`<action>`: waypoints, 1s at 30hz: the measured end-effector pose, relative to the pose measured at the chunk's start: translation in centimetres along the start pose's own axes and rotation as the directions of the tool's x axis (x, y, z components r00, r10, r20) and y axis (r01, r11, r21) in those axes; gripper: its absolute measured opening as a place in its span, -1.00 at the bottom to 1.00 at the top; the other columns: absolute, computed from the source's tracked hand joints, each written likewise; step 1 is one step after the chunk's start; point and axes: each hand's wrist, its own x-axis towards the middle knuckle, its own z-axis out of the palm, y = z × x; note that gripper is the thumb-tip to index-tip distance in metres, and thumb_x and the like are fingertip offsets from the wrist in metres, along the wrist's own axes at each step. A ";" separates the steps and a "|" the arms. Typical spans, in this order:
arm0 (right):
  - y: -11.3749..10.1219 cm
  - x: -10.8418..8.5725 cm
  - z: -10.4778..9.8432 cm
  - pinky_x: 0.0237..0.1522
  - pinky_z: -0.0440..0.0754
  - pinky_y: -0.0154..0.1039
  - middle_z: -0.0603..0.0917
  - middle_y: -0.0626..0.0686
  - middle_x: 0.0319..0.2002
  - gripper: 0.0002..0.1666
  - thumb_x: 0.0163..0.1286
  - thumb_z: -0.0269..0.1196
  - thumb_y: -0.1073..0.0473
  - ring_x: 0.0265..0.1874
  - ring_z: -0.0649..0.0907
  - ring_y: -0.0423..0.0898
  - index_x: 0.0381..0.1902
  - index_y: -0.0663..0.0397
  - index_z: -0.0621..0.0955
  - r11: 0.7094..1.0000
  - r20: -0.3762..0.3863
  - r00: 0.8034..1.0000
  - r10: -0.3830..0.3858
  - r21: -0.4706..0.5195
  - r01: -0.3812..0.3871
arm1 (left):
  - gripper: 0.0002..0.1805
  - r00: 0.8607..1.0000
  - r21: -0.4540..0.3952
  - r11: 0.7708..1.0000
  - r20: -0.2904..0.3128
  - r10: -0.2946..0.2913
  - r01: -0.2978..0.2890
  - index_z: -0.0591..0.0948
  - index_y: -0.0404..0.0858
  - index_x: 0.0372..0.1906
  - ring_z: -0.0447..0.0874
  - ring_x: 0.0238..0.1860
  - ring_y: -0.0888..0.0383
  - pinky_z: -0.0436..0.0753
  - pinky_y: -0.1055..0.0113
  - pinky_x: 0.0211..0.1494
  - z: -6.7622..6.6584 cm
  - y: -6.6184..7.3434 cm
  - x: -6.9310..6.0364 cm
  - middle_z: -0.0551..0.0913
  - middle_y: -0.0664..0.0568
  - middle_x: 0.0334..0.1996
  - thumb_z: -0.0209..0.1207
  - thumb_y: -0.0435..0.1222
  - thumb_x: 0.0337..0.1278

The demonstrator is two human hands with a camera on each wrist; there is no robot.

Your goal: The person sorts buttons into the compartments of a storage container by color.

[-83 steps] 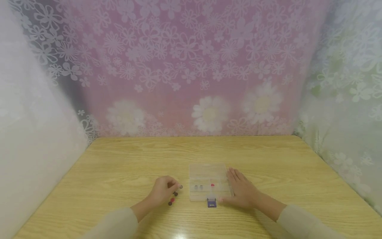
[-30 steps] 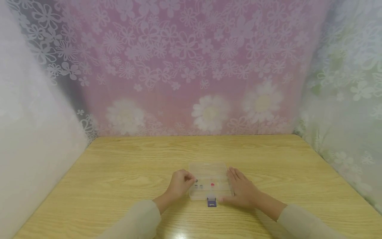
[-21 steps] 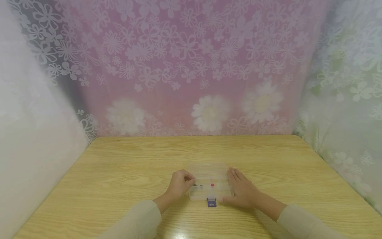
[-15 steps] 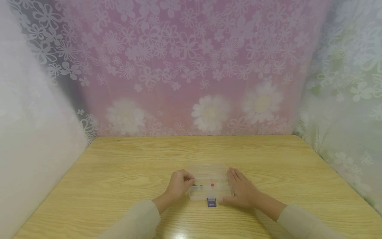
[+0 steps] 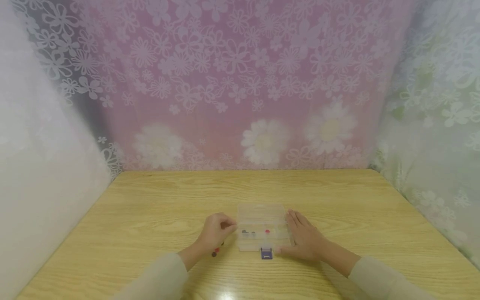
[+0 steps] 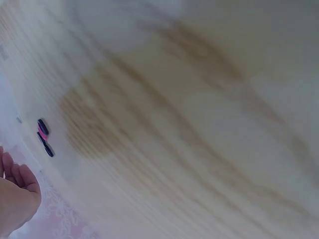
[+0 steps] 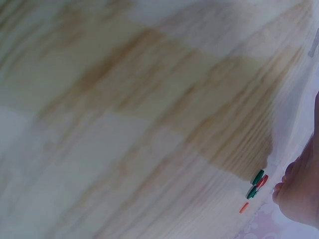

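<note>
Flowered curtain (image 5: 232, 83), mostly pink, hangs behind a wood-grain table (image 5: 168, 200) with pale cloth to left and right. On the near half of the table lies a clear box (image 5: 262, 244), right of centre, with a purple-blue latch (image 5: 266, 253) at its near edge. Inside, dark discs (image 5: 244, 231) sit toward the left, too blurred to count, and a red disc (image 5: 267, 231) lies to their right.

Only the head view shows the box and its contents clearly. The left wrist view shows the loose discs nearly edge-on, two dark with a pinkish one between, close together. Seen from the right wrist, similar discs look green and red, with an orange piece (image 7: 243, 207) just apart. Each wrist view also catches a cropped hand; whose, I cannot tell.

The left hand (image 5: 216, 231) is curled, thumb meeting fingertips beside the box's left edge; whether they touch it, I cannot tell. Under its wrist side lie the loose discs (image 5: 214, 254), partly hidden. The right hand (image 5: 305, 237) lies flat, fingers together and thumb spread, against the box's right side. Pale sleeves (image 5: 161, 275) cover both forearms. A light mark on the latch is too small to read.
</note>
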 end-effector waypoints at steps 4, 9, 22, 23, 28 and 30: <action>0.1 0.0 0.1 0.33 0.16 0.22 0.04 0.42 0.39 0.32 0.08 0.09 -0.52 0.38 0.08 0.33 0.37 0.45 0.02 1.000 -0.014 1.000 -0.016 -0.015 0.015 | -0.91 1.000 0.006 1.000 0.014 -0.019 0.019 0.66 -0.31 -0.38 0.52 -0.33 0.21 0.52 0.50 -0.29 -0.5 -0.4 -0.5 0.66 -0.04 -0.36 0.23 -0.34 0.07; 0.1 0.0 0.1 0.33 0.16 0.22 0.05 0.43 0.39 0.31 0.08 0.10 -0.51 0.38 0.08 0.33 0.37 0.45 0.03 1.000 -0.019 1.000 -0.024 -0.015 0.024 | -0.91 0.998 0.010 0.999 0.025 -0.049 0.049 0.66 -0.31 -0.38 0.51 -0.33 0.21 0.52 0.48 -0.29 -1.0 -0.4 -1.0 0.66 -0.04 -0.36 0.22 -0.35 0.07; 0.0 0.0 0.1 0.33 0.14 0.23 0.03 0.43 0.39 0.30 0.09 0.10 -0.50 0.38 0.06 0.34 0.37 0.45 0.03 1.000 -0.005 1.000 -0.006 0.000 0.006 | -0.90 0.998 -0.007 0.998 0.031 -0.054 0.054 0.65 -0.34 -0.39 0.58 -0.33 0.16 0.59 0.47 -0.28 -1.8 -1.3 -2.5 0.68 -0.10 -0.36 0.25 -0.36 0.03; 0.0 0.0 0.1 0.33 0.14 0.23 0.03 0.43 0.39 0.30 0.09 0.10 -0.50 0.38 0.06 0.34 0.37 0.45 0.03 1.000 -0.004 1.000 -0.005 -0.002 0.005 | -0.91 0.998 -0.006 0.998 0.036 -0.058 0.059 0.65 -0.34 -0.39 0.57 -0.34 0.16 0.58 0.49 -0.29 -1.9 -1.4 -2.6 0.68 -0.09 -0.36 0.24 -0.36 0.04; 0.0 0.0 0.1 0.33 0.15 0.23 0.04 0.43 0.39 0.30 0.08 0.11 -0.50 0.38 0.07 0.34 0.36 0.46 0.05 1.000 -0.009 1.000 -0.009 -0.008 0.009 | -0.92 0.996 0.000 0.998 0.053 -0.065 0.065 0.65 -0.34 -0.40 0.56 -0.36 0.20 0.56 0.53 -0.31 -2.2 -1.7 -2.9 0.68 -0.08 -0.38 0.23 -0.38 0.03; 0.0 0.0 0.0 0.33 0.15 0.22 0.04 0.43 0.39 0.30 0.08 0.11 -0.50 0.38 0.07 0.34 0.36 0.46 0.05 1.000 -0.010 1.000 -0.011 -0.011 0.010 | -0.93 0.996 -0.013 0.998 0.065 -0.066 0.067 0.65 -0.35 -0.41 0.58 -0.37 0.19 0.59 0.50 -0.30 -2.3 -1.8 -3.1 0.68 -0.08 -0.39 0.23 -0.39 0.03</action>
